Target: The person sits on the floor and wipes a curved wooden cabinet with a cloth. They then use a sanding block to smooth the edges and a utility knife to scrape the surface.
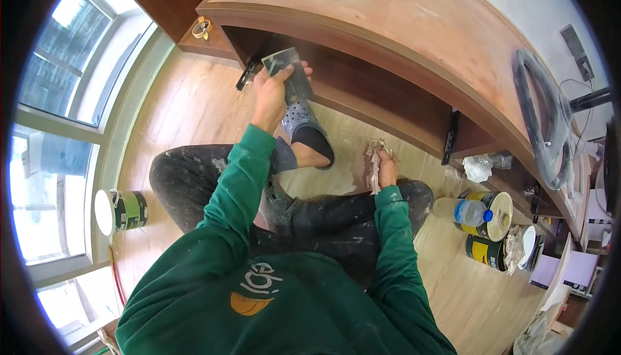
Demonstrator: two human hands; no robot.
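Observation:
My left hand (272,93) grips a flat, dark grey rectangular piece (296,83), like a sanding sheet or plate, raised near the open drawer bay of a brown wooden cabinet (362,86). Below it is my foot in a grey perforated clog (299,123). My right hand (388,168) is closed on a crumpled, pale stained rag (374,161), low beside my right knee. A black drawer rail (451,135) is fixed inside the cabinet to the right of that hand.
A paint bucket (129,209) stands by the window (65,57) at left. Paint cans (485,255) and a water bottle (469,212) sit at right. A tape roll (200,28) lies on a low shelf. A coiled grey hose (543,128) rests on the cabinet top.

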